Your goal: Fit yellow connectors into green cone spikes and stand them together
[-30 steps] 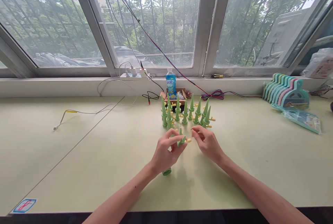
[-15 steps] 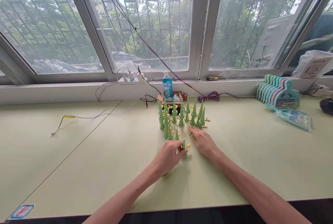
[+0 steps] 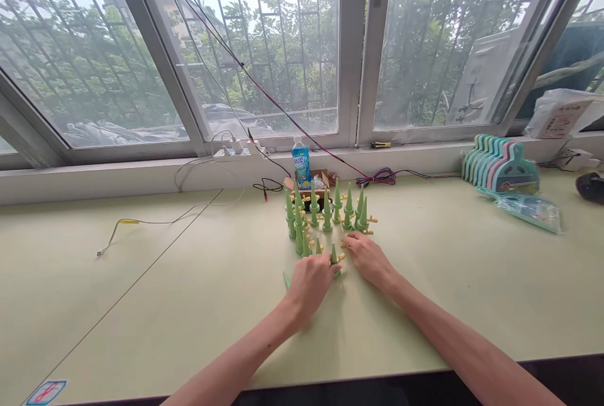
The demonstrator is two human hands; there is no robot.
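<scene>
A small green cone (image 3: 334, 257) with a yellow side peg stands on the pale green table (image 3: 189, 280), just in front of a cluster of several like cones (image 3: 325, 211). My left hand (image 3: 309, 283) is closed round the base of this front cone. A second green cone's tip (image 3: 285, 280) pokes out from under that hand on its left. My right hand (image 3: 369, 259) lies on the table right of the cone, fingers bent together at its yellow peg (image 3: 340, 258).
Behind the cones stand a blue-labelled bottle (image 3: 301, 163) and a small cardboard box (image 3: 321, 177). A power strip (image 3: 236, 149) and cables lie on the sill. A white cable (image 3: 123, 223) crosses the left. Stacked coloured plastic pieces (image 3: 500, 163) and a plastic bag (image 3: 523, 208) sit right.
The cone held tilted above the table a second ago now stands upright in front of the cluster. Both hands have moved forward and down with it. The view has tipped up slightly.
</scene>
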